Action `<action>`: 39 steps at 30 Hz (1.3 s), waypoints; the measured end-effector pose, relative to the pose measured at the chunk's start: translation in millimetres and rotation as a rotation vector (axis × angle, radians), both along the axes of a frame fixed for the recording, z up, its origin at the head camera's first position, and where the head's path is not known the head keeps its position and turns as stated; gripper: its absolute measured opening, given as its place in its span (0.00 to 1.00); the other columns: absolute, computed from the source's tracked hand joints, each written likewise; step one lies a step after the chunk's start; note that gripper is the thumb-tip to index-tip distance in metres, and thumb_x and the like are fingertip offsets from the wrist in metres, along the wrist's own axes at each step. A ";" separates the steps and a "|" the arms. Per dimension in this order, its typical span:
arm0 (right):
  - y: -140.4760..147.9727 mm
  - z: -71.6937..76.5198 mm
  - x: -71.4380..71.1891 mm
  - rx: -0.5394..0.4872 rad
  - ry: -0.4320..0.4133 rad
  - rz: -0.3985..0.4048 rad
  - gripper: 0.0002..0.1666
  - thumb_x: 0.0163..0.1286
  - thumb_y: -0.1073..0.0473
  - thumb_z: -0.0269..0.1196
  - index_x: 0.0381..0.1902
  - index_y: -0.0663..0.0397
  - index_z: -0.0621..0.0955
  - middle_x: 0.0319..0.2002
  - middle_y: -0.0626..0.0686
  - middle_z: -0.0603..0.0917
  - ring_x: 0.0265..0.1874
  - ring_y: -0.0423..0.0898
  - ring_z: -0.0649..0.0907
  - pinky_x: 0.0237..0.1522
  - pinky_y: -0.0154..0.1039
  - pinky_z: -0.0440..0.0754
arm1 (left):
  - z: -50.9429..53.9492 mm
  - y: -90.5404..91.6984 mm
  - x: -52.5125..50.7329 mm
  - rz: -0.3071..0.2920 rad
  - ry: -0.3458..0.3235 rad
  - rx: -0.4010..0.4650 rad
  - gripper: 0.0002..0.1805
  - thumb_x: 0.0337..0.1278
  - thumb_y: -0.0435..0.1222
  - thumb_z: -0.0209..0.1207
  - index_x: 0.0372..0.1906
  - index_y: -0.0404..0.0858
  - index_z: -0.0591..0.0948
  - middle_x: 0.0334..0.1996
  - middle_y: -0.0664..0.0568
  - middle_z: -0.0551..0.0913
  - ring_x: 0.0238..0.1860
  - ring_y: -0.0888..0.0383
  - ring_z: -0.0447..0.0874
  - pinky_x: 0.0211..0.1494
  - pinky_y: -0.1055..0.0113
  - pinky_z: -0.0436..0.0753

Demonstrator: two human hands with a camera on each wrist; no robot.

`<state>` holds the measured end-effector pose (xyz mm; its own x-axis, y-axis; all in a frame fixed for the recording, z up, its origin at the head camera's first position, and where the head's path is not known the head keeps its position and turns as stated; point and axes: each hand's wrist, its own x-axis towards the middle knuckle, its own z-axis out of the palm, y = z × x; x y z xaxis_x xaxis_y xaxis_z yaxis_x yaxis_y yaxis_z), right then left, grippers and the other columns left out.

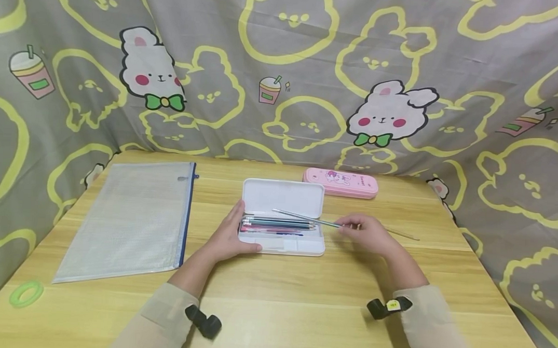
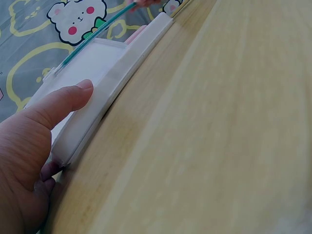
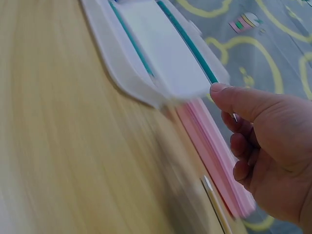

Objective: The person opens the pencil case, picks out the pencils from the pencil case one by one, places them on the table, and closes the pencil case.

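1. The left hand [image 1: 224,239] is gripping the open white case [image 1: 282,196] on the worktop [image 1: 283,299], fingers [image 1: 234,213] spread around its left end.
2. A teal pencil [image 1: 305,217] is slanting above the case.
3. The right hand [image 1: 369,234] is pinching the pencil's right end (fingers nearly together).

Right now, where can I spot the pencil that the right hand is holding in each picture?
Head: the pencil is a little right of and below the middle, its end in the right hand.
Left wrist: the pencil slants near the top, left of the middle.
Right wrist: the pencil is at the top, right of the middle.
Shared landmark: the white box.
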<state>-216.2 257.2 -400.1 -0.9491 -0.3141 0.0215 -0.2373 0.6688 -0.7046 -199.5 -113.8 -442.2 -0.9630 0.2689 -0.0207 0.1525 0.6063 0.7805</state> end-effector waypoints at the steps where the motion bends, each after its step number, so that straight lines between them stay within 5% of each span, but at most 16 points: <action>1: 6.9 0.5 1.7 0.008 0.007 -0.013 0.13 0.66 0.57 0.66 0.46 0.58 0.86 0.30 0.49 0.81 0.29 0.40 0.74 0.30 0.32 0.74 | 0.0 0.1 0.0 0.000 -0.001 -0.001 0.72 0.35 0.53 0.76 0.79 0.40 0.39 0.80 0.45 0.37 0.80 0.43 0.37 0.79 0.45 0.48; 10: 67.7 9.1 24.7 0.043 0.030 -0.133 0.17 0.69 0.56 0.63 0.50 0.61 0.84 0.32 0.48 0.81 0.30 0.36 0.74 0.29 0.32 0.75 | 0.1 -0.2 0.1 -0.001 0.003 0.006 0.73 0.35 0.53 0.76 0.79 0.39 0.39 0.80 0.44 0.37 0.80 0.43 0.37 0.79 0.46 0.48; 18: 118.0 2.5 36.1 0.104 -0.023 -0.233 0.23 0.71 0.50 0.61 0.54 0.62 0.82 0.33 0.48 0.79 0.30 0.35 0.72 0.27 0.32 0.73 | 1.5 -0.2 0.5 -0.001 0.004 0.008 0.73 0.35 0.53 0.76 0.79 0.38 0.38 0.80 0.44 0.36 0.80 0.42 0.37 0.79 0.45 0.48; 30: 152.4 -13.4 30.7 0.180 -0.137 -0.260 0.28 0.74 0.48 0.57 0.57 0.67 0.79 0.33 0.50 0.80 0.27 0.37 0.73 0.28 0.32 0.75 | 1.7 0.2 0.9 -0.001 0.001 0.006 0.73 0.35 0.52 0.76 0.79 0.38 0.39 0.80 0.43 0.37 0.80 0.42 0.37 0.79 0.45 0.48; 39: 155.5 -19.1 22.1 0.269 -0.122 -0.242 0.27 0.71 0.46 0.60 0.55 0.64 0.82 0.50 0.64 0.84 0.42 0.41 0.77 0.40 0.34 0.76 | 1.2 0.1 0.4 -0.003 0.003 0.004 0.73 0.35 0.53 0.76 0.79 0.38 0.39 0.80 0.44 0.37 0.80 0.43 0.37 0.79 0.45 0.47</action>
<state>-194.2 412.7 -419.2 -0.9871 -0.0593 -0.1490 0.0252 0.8602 -0.5094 -199.2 -113.7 -441.0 -0.9623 0.2714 -0.0167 0.1564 0.6028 0.7824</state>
